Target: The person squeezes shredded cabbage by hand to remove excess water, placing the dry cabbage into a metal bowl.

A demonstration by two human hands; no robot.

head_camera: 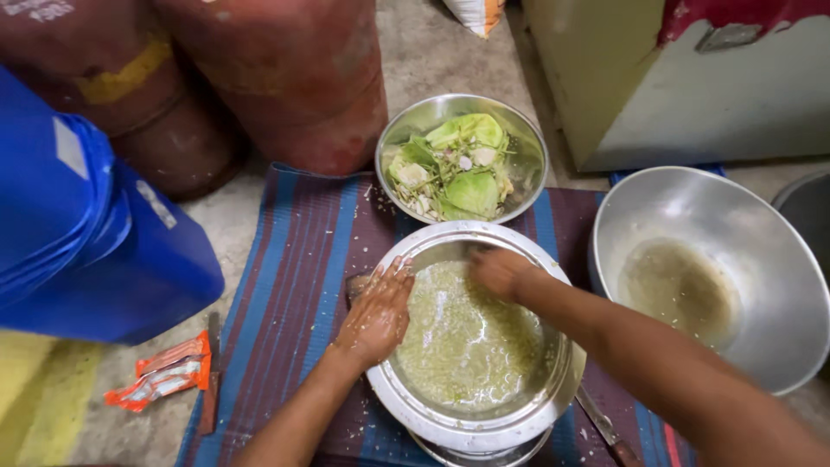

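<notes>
1. Head view: the left hand, fingers spread and holding nothing, is resting on the rim of the steel pot of cloudy green water on the striped mat.
2. The right hand is dipping in; its grip cannot be told.

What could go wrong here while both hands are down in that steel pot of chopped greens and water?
The pot seems to sit on another vessel, so pressing on its rim could tip it and spill onto the striped mat. A knife lies by the right forearm, so pulling the right hand back might brush it. The left hand, coated in bits, could drop more onto the mat.
</notes>
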